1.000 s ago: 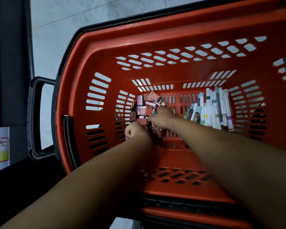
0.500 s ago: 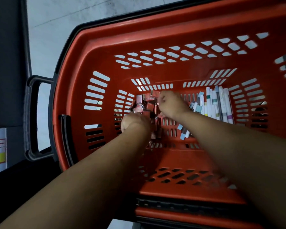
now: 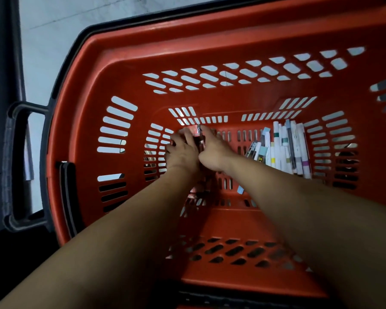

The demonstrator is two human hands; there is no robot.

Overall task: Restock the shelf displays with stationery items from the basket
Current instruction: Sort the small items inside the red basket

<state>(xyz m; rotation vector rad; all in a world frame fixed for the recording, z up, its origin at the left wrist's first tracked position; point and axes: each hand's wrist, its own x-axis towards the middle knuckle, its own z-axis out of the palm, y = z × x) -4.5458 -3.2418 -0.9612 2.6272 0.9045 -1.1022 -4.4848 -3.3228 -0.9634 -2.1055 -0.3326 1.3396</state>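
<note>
Gripping red pkts in basket | L hand + R hand | pens nearby

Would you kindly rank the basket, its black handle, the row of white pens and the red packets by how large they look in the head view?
1. basket
2. black handle
3. white pens, which lie deeper and so farther from the camera
4. red packets, mostly covered, so only the visible part counts
</note>
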